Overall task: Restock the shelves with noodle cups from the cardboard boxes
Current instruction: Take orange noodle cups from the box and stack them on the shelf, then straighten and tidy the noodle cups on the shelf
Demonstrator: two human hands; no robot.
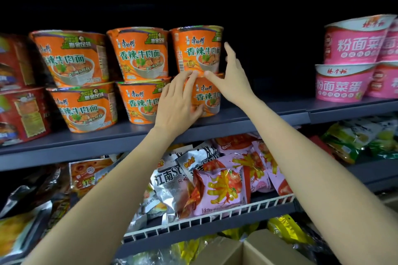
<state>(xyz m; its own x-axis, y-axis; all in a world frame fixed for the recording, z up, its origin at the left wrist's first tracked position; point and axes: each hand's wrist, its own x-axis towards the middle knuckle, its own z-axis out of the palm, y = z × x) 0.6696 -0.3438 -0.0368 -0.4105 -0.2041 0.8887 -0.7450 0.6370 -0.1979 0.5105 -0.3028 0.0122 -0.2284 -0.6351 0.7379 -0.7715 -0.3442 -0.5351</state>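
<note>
Head view: left hand (177, 105) fingers grip bottom noodle cup (207, 97); right hand (231, 77) open.

Orange cups at my fingers, pink ones off to the right of them.

The noodle cup (207, 98) under my left hand (178, 106) is bright orange with green lettering and a white bowl picture; the cup stacked above it (197, 49), beside my right hand (231, 75), shows the same orange, green and white. Left of my fingers the other orange cups (137, 54) carry a green banner near the rim. Far right of my fingers stand pink cups (344, 84) with white lettering and white lids. Below my wrists lie pink packets (221, 191) printed with yellow and red, and silver packets (170, 180) with black lettering. The shelf (247, 114) is dark grey.
</note>
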